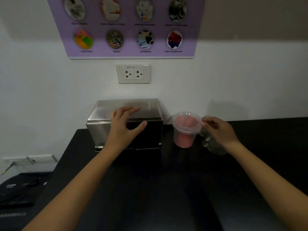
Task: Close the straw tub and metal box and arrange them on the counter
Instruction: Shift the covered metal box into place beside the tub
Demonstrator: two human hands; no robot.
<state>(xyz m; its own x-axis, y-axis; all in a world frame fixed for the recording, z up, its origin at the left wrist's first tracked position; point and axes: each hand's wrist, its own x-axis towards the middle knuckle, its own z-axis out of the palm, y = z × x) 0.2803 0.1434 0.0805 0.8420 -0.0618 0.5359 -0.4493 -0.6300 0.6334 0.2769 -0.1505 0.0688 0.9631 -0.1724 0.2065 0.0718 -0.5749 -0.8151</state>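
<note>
A shiny metal box (100, 130) with its lid down stands against the wall at the back of the black counter (150, 189). My left hand (125, 124) lies over the box's front top edge, fingers spread on the lid and thumb down the front. To the right of the box stands a clear plastic straw tub (184, 135) holding pink straws, with a clear lid resting on top. My right hand (220, 130) is at the tub's right side, fingertips pinching the rim of its lid.
A clear glass jar (210, 147) sits just right of the tub, partly behind my right wrist. A double wall socket (133, 74) and a purple poster (130, 27) are above the box. Left of the counter lies a black device (18, 189) on a lower surface.
</note>
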